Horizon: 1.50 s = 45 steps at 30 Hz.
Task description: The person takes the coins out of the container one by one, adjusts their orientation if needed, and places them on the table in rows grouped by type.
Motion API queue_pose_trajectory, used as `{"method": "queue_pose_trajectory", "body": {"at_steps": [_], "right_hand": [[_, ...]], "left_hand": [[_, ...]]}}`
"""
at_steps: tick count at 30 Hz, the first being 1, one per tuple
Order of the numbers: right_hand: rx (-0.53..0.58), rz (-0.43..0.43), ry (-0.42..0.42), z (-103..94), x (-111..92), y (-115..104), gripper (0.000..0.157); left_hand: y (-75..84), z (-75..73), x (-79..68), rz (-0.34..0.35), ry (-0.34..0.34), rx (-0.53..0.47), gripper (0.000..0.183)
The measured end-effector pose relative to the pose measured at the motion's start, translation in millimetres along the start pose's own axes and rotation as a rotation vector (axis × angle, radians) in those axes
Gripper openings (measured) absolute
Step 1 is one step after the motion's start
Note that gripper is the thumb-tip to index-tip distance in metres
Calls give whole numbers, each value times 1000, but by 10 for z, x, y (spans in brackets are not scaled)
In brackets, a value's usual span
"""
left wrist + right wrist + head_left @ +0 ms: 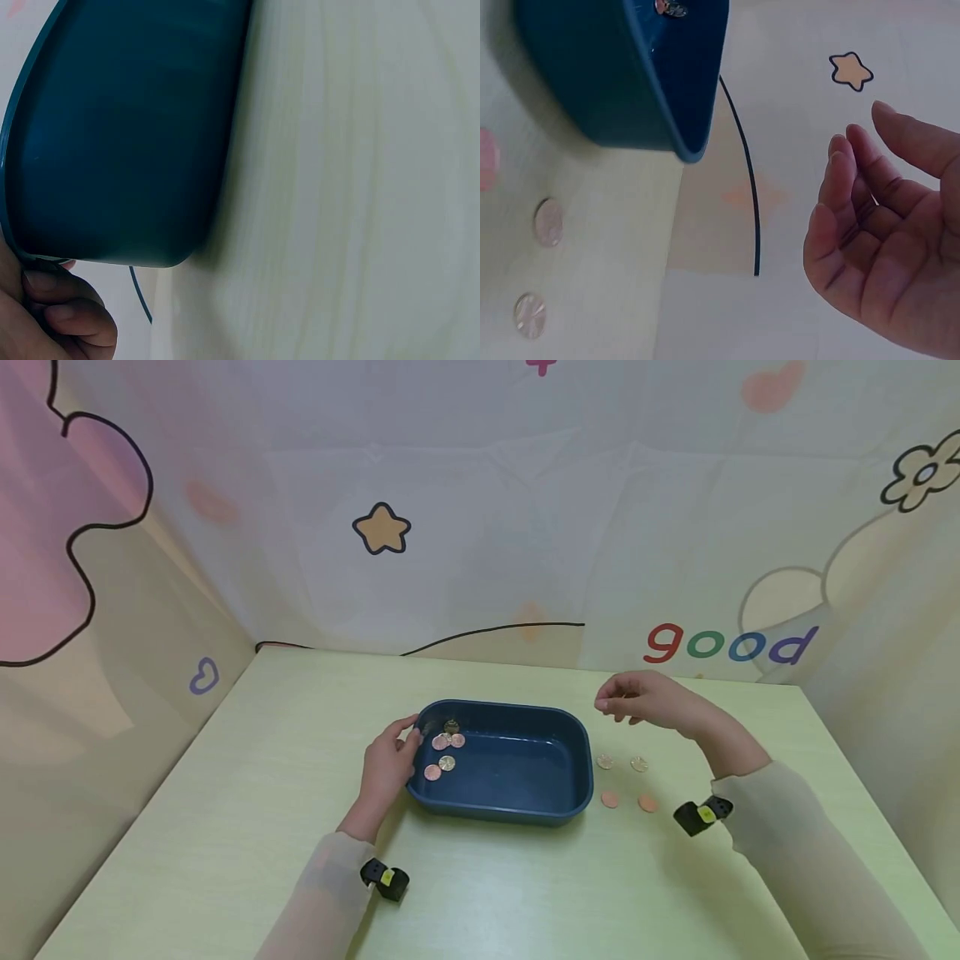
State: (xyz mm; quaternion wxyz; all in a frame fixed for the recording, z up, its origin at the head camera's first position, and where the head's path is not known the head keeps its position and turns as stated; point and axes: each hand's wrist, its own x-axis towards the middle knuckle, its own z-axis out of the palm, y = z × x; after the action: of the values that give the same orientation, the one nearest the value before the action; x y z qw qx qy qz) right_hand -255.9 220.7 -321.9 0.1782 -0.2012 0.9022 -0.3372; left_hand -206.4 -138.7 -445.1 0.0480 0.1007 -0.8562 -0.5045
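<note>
A dark blue rectangular tray (502, 817) stands on the table with several gold and copper coins (432, 772) at its left end. My left hand (386, 768) grips the tray's left rim; the left wrist view shows the fingers (75, 315) curled at the tray's edge. In the air beyond the tray's right end is my right hand (652, 702), its fingers loosely bent. Nothing sits between thumb and fingertips in the right wrist view. Right of the tray lie two gold coins (639, 764) and, nearer me, two copper coins (648, 803), all flat on the table.
The pale wooden tabletop (225, 793) reaches back to a printed curtain (480, 543) with a star and the word "good". More curtain hangs at the left and right sides. Each sleeve carries a small black camera (386, 881).
</note>
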Motion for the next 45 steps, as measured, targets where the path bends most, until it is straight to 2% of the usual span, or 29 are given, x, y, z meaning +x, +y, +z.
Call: {"method": "queue_pose_trajectory", "body": {"at_steps": [6,11,19,26,32,45], "right_hand": [[-23,-29,-48,45,263,-216,29],[-52,-66,-113,134,508,-380,24],[-122,-104,-252,447,882,-633,27],[-93,-127,-351,736,1173,-648,31],[-150,-136,-427,896,1343,-697,30],[-186,-162,-495,1246,1602,-650,23]], "left_hand": [[4,-4,5,-4,-1,-6,42],[4,-9,0,-2,3,-6,41],[-6,-13,-3,4,6,-5,41],[-16,2,10,8,10,1,41],[-14,2,5,-1,10,-3,40],[-2,-1,-6,-5,2,8,41]]}}
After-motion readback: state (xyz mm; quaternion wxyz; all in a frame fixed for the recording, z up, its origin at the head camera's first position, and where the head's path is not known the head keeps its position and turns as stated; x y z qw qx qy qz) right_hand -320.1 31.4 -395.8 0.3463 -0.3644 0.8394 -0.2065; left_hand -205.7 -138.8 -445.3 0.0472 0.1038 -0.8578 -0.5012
